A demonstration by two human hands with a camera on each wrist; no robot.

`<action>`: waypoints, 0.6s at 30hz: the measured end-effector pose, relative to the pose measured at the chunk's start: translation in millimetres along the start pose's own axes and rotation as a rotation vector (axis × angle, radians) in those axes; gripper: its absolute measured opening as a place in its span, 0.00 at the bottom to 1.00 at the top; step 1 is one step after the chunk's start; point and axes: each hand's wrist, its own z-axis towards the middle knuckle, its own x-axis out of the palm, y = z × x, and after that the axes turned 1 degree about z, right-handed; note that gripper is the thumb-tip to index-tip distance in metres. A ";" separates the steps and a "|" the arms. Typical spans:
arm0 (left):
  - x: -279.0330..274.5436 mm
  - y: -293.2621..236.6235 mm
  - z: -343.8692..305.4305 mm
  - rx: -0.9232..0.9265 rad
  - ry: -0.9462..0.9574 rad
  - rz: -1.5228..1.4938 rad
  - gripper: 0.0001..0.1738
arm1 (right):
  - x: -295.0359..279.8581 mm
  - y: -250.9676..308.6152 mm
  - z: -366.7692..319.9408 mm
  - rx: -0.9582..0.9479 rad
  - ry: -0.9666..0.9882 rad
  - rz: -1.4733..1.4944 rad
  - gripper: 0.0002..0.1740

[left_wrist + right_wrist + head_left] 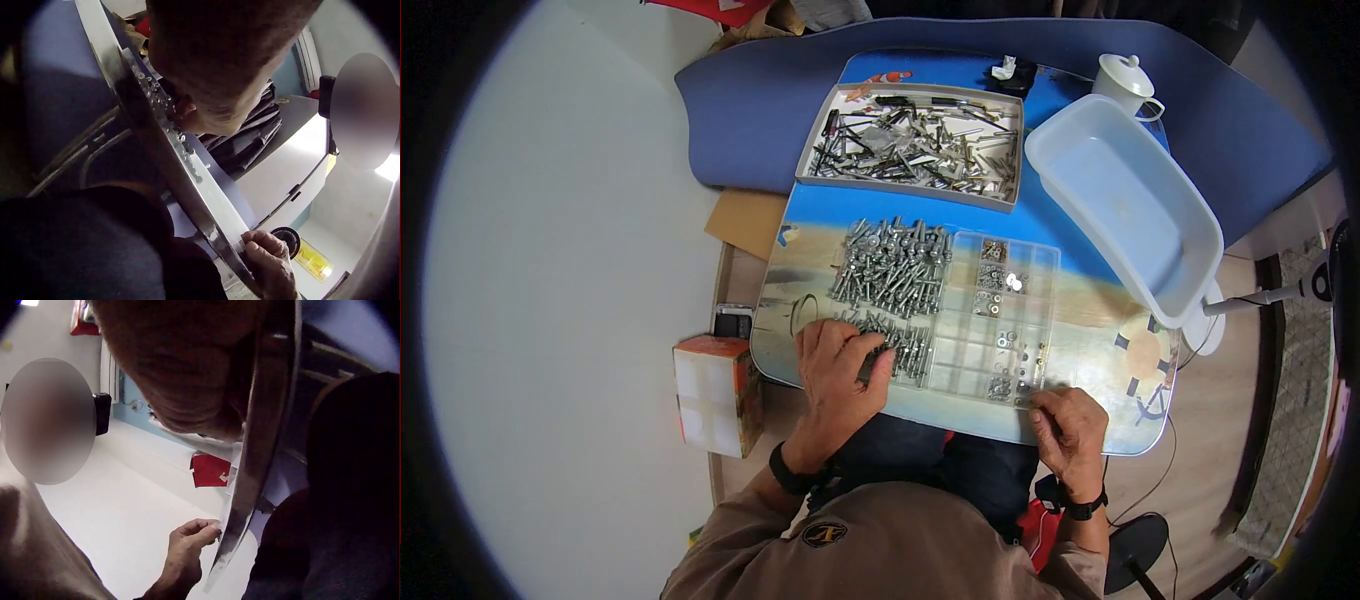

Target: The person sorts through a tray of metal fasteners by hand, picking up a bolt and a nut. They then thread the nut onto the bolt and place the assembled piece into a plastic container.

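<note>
In the head view the left hand (838, 368) lies over the lower pile of bolts (913, 350), its fingers bent down among them; what its fingertips touch is hidden. Above that is a larger pile of bolts (895, 270). A clear divided box (960, 345) with nuts and washers in its right-hand compartments stands beside the piles. The right hand (1074, 430) has its fingertips at the box's lower right corner, fingers bent. In the left wrist view the right hand (270, 259) is at the table edge; in the right wrist view the left hand (187, 547) shows beyond it.
A shallow grey box (808, 160) full of metal parts and pens stands at the back. A white plastic tub (1135, 200) and a lidded white cup (1122, 80) are at the back right. A lamp arm (1250, 301) reaches in from the right. A carton (708, 395) is left of the table.
</note>
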 end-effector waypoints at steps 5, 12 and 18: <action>1.1 -4.6 2.8 0.038 0.012 0.017 0.15 | -2.0 2.7 2.0 -0.006 0.007 -0.004 0.12; 5.3 -6.5 0.4 0.042 -0.007 0.019 0.15 | -3.9 1.0 0.4 -0.034 0.006 -0.016 0.12; 9.6 -7.4 -2.0 0.015 -0.022 0.032 0.13 | -6.0 4.3 2.6 -0.077 0.011 -0.016 0.10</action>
